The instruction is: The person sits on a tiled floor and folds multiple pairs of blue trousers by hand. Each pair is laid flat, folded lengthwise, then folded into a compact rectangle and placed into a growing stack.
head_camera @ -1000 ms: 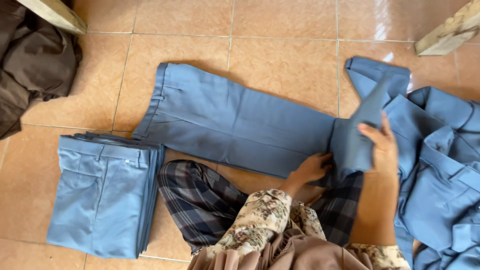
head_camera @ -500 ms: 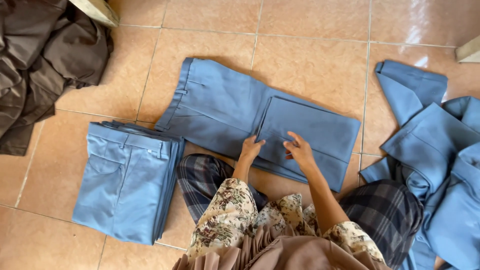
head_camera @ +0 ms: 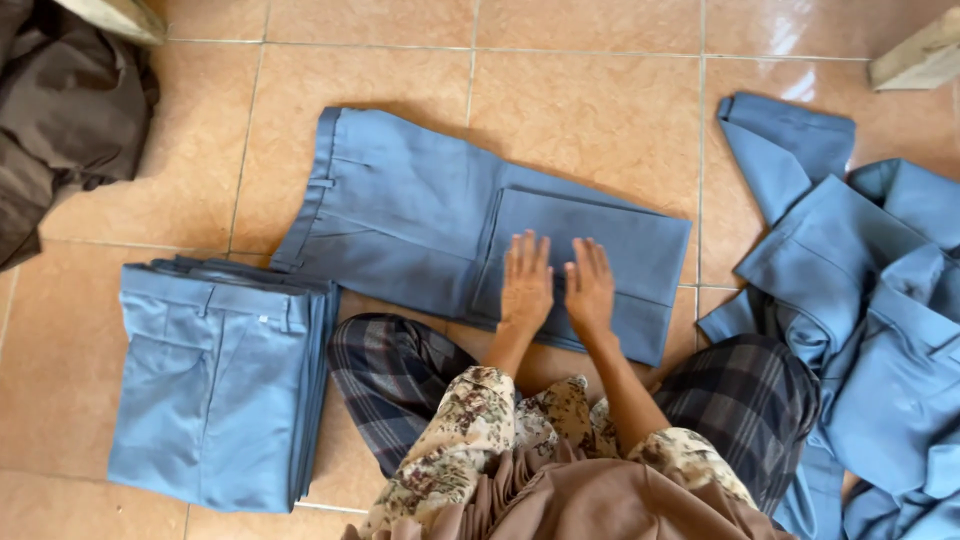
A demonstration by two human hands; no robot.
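Observation:
A pair of blue trousers (head_camera: 420,215) lies flat on the tiled floor in front of me, its legs folded back over themselves on the right. My left hand (head_camera: 526,282) and my right hand (head_camera: 590,288) rest side by side, palms down and fingers spread, on the folded leg part (head_camera: 620,240). Neither hand grips anything. My crossed legs in dark checked cloth (head_camera: 400,375) show below the trousers.
A neat stack of folded blue trousers (head_camera: 215,385) sits at my left. A loose heap of unfolded blue trousers (head_camera: 860,300) lies at the right. Dark brown cloth (head_camera: 60,120) is piled at the top left. Wooden pieces (head_camera: 915,60) show at the top corners.
The trouser legs went from held up at the right to folded flat over the trousers. Both hands moved onto the fold and now press flat, side by side.

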